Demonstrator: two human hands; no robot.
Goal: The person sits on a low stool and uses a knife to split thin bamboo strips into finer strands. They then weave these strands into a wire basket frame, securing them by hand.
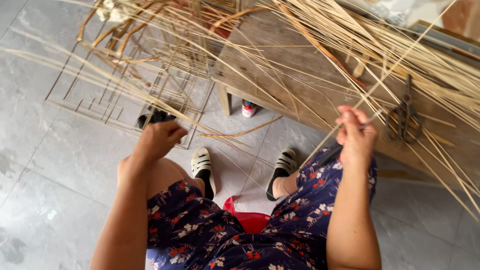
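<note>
My right hand [356, 131] is closed around a thin pale bamboo strip [395, 65] and a small dark tool, just in front of the wooden workbench [280, 65]. My left hand [159, 138] is closed on the near ends of long thin strips [105, 82] that run up and to the left across the floor. A big bundle of pale strips [400, 45] lies spread over the bench top. I sit with knees apart in a dark flowered dress.
Dark scissors [405, 112] lie on the bench at the right. Flat woven lattice frames [125, 95] lean on the grey tile floor at the left. A small red-capped can [248, 108] stands under the bench. A red stool [247, 217] shows between my legs.
</note>
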